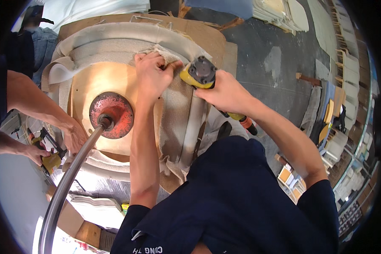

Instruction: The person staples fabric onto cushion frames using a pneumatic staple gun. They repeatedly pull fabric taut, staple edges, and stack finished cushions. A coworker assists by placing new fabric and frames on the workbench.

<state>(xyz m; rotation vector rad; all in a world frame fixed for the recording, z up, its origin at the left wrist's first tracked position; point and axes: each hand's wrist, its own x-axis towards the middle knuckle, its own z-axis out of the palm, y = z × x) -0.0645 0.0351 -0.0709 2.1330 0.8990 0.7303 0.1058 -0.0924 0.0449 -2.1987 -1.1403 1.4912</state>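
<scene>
One round, red-painted metal disc [122, 109] with worn patches presses on one pale, flat wooden board [110, 78]; a single bent, shiny steel tube [72, 175] runs from its hub toward the lower left. Beige-grey woven fabric [173, 122] wraps around the board, its rim curving above and right of the disc.

Two yellow-and-black handheld power tools show. The first power tool [202, 72] is up and right of the disc, over the fabric's rim, its long axis slanting from the black-capped head down and right to an orange-red end; I cannot tell where its nose points. The right hand [225, 89] is closed around it. The left hand [153, 72], fingers curled, pinches the fabric above and right of the disc.

Left of the disc are a co-worker's two hands: one [75, 137] rests near the board's edge, the other [36, 153] grips the second power tool [51, 161].
</scene>
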